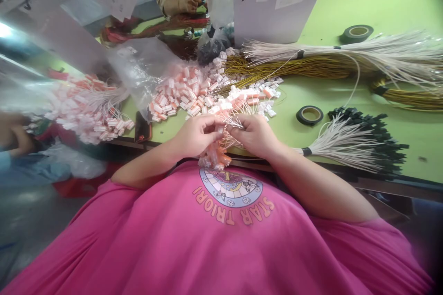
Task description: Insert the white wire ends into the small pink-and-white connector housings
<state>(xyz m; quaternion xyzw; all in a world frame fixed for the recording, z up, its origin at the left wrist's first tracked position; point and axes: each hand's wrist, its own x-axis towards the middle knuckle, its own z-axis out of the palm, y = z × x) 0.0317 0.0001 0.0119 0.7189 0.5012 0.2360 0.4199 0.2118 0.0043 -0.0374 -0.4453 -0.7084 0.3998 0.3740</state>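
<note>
At the table's near edge my two hands almost meet. My right hand (255,132) is closed around a bunch of thin white wires (235,122), their ends poking out toward the left. The fingers of my left hand (204,133) are pinched together beside those ends, over what looks like a small connector housing; the exact piece is too small to make out. White and orange connectors (214,154) on wires hang below my hands. Just beyond them lies a heap of loose white and orange connector housings (183,87).
Black tape (309,115) and a wire bundle with black connectors (367,140) lie right. Long white wires (346,53) and yellow wires (294,68) stretch behind. A clear plastic bag (138,64) and another connector pile (90,106) are left. A co-worker's hand (190,2) works opposite.
</note>
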